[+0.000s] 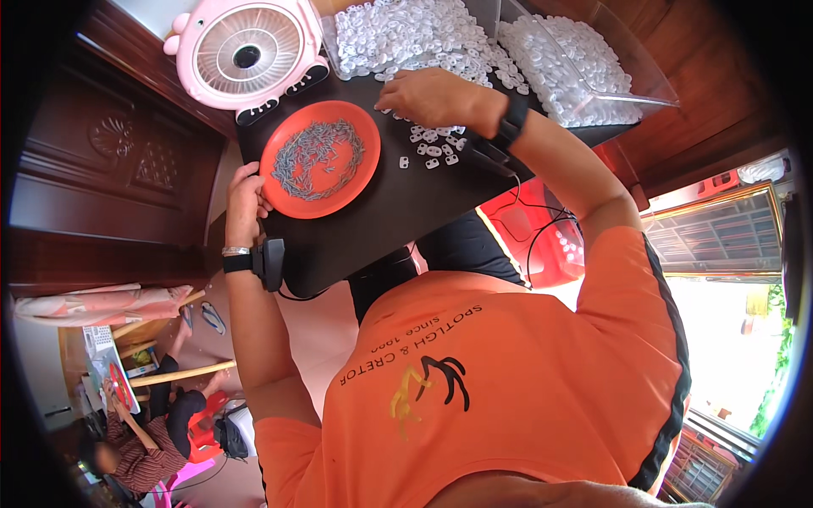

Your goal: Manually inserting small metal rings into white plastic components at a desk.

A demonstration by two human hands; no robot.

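Observation:
A round orange plate (369,161) holds many small grey screw-like pieces (315,151) and sits on the black tabletop. My left hand (246,199) is at its left rim, with fingers curled against the edge. Farther right, my right hand (434,95) reaches over the table, palm down, its fingers stretched left by the loose white plastic pieces (434,151). These are small, flat and oval, with holes. Beyond this hand, a large heap of the same white pieces (406,34) spills from a clear bin. What lies beneath my right palm is hidden.
A pink animal-shaped fan (246,57) stands at the back left. A second clear bin (584,72) of white pieces is at the back right. Below the table's right side is a red container (542,245) with cables. Another person (152,449) sits at lower left.

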